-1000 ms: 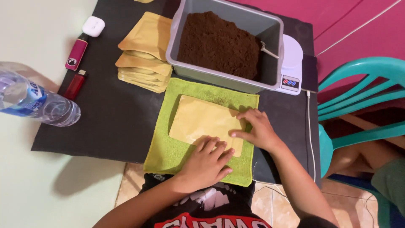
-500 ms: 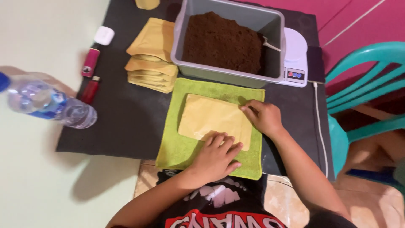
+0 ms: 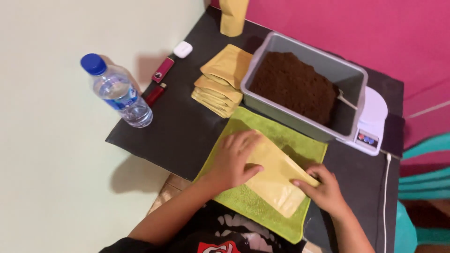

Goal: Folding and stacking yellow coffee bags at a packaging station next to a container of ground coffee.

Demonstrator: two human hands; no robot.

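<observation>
A flat, tan, rectangular paper pouch (image 3: 276, 180) lies on a lime-green terry cloth (image 3: 243, 201) spread over the black mat (image 3: 173, 136) that covers the surface. The left hand (image 3: 236, 159) lies palm down and spread open across the pouch's upper end, pressing it flat rather than gripping it. The right hand (image 3: 323, 189) sits at the pouch's right edge with its fingers curled down onto that edge; whether they pinch it or only press on it cannot be told. With one hand at each end, the pouch is pinned flat against the cloth, which gives it a soft bed that does not slide.

Just beyond the cloth stands a grey plastic tub (image 3: 349, 77) heaped with dark brown powder (image 3: 293, 86), resting partly on a small white digital scale (image 3: 372, 124). A stack of matching tan pouches (image 3: 220, 86) lies to the tub's left, within reach. Further left are a clear plastic water bottle with a blue cap (image 3: 119, 93), two red lighters (image 3: 159, 84) and a small white case (image 3: 183, 49).
</observation>
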